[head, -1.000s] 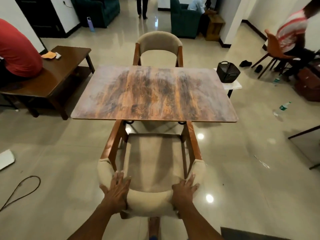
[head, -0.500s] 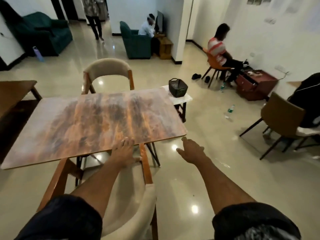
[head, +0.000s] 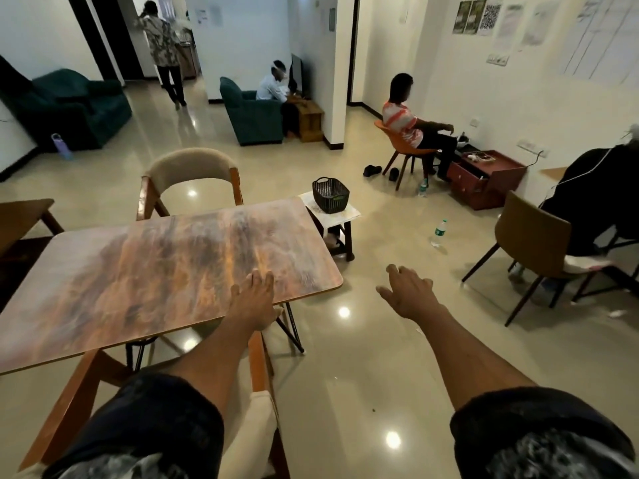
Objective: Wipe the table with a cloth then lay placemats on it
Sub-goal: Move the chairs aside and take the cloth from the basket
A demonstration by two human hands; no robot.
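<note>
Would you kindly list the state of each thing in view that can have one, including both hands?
Left hand: open, over the table's near edge, holding nothing.
Right hand: open, fingers spread above the floor, holding nothing.
Table: top bare, no cloth or placemats on it.
Near chair: pushed under the table.
Black basket: upright on the small white side table.
Plastic bottle: upright on the floor.
</note>
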